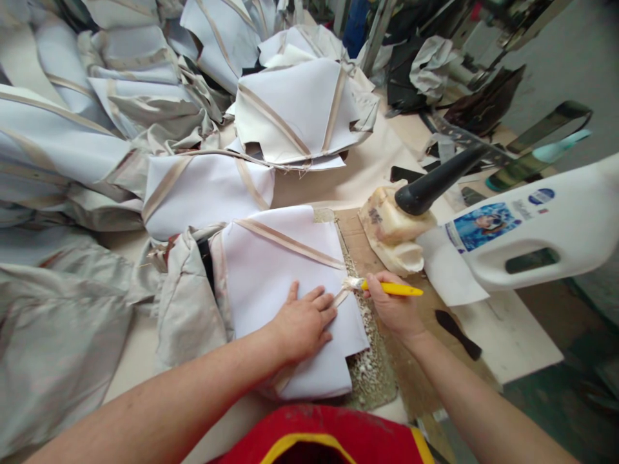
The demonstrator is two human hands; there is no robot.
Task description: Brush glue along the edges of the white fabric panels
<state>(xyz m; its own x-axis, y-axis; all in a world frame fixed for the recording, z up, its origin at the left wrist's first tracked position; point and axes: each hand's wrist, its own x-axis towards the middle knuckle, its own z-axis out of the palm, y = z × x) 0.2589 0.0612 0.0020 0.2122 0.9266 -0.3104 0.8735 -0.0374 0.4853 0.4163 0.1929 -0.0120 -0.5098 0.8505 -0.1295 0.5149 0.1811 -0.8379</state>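
My left hand [304, 321] lies flat with fingers spread on a white fabric piece [271, 270] edged with tan glued bands, pressing it onto the table. My right hand [394, 306] is closed round a yellow-handled brush [391, 289]. The brush's bristles touch the right edge of the fabric piece, just beyond my left fingertips. Under that edge lies a glue-crusted board [370, 335].
Several more white pieces with tan bands are piled at the back and left [300, 109]. A glue-stained container [394, 229] with a black handle [435, 180] stands right of the work. A large white plastic jug [546, 225] lies at the right. Grey fabric [58, 322] heaps on the left.
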